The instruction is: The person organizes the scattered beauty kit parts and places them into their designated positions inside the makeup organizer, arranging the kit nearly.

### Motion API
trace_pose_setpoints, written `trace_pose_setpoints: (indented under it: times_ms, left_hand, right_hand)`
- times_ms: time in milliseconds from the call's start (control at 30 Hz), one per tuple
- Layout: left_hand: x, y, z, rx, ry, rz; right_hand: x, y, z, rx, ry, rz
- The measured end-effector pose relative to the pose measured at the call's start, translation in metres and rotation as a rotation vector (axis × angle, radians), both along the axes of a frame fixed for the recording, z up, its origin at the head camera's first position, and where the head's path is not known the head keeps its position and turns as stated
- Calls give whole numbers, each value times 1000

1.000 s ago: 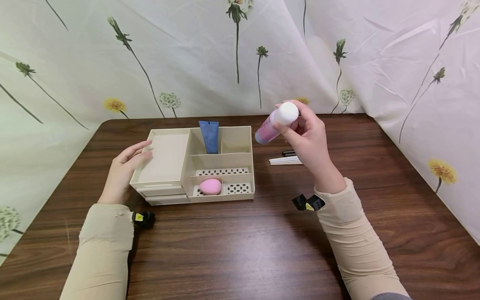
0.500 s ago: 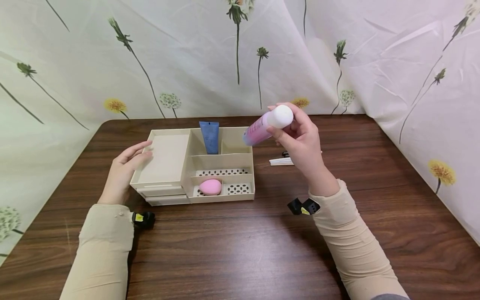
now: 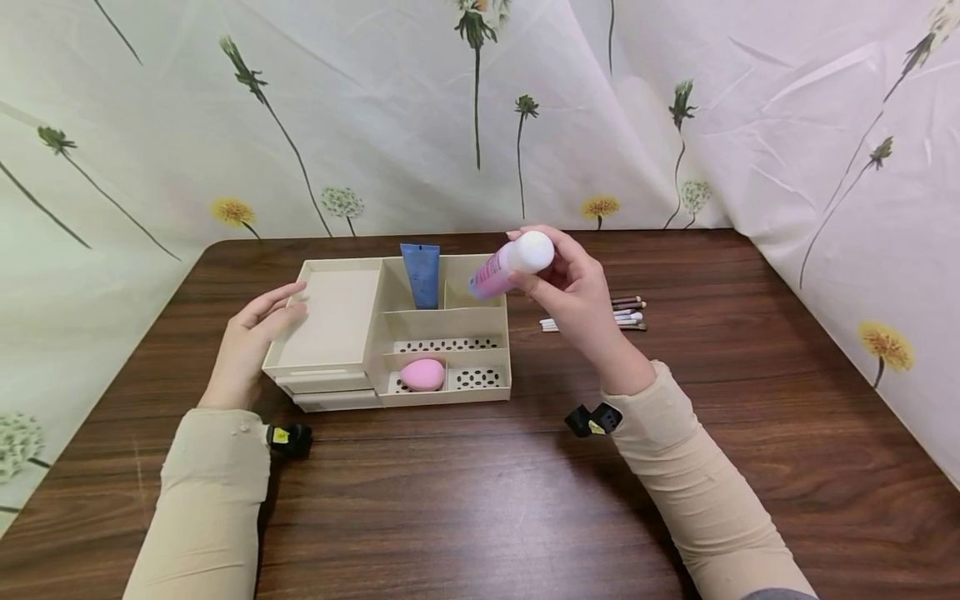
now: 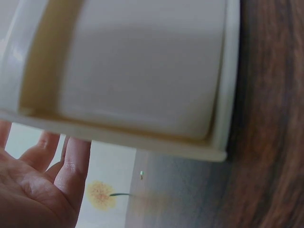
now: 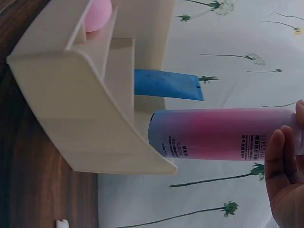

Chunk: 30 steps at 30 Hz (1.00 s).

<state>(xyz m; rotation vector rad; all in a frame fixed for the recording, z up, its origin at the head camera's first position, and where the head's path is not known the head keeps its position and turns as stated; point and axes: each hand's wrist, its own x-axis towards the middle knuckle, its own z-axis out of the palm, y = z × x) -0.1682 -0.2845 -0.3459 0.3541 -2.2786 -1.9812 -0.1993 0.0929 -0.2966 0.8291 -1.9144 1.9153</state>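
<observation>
Near the centre of the frame, the right hand (image 3: 579, 293) grips the tilted bottle (image 3: 491, 277) by its capped end, base toward the compartment (image 3: 457, 301) right of the blue tube (image 3: 423, 279). I'd upright it before lowering; centre-left, the left hand (image 3: 251, 337) rests loosely against the organizer (image 3: 330, 312).

Behind and at both sides: white cloth (image 3: 405, 125), creased at upper right, printed with yellow dandelions (image 3: 232, 211) and pale seed heads (image 3: 342, 200) | Below: dark brown bench (image 3: 420, 475), wood-grained, rounded at far left | Light: soft glare (image 3: 525, 504) toward near middle
</observation>
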Motion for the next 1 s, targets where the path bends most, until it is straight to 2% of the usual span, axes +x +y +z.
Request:
trace_pose_setpoints:
  times_ms: [200, 433, 700, 1000]
  left_hand:
    - [2, -1, 0, 33, 8, 14]
    - [1, -1, 0, -46, 15, -15]
    - [0, -2, -1, -27, 29, -13]
    - [1, 0, 0, -51, 12, -5]
  right_hand:
    - [-5, -5, -5, 30, -1, 14]
    - [-9, -6, -9, 68, -21, -33]
    - [-18, -13, 3, 203, 40, -96]
    - [-30, -20, 12, 329, -28, -130]
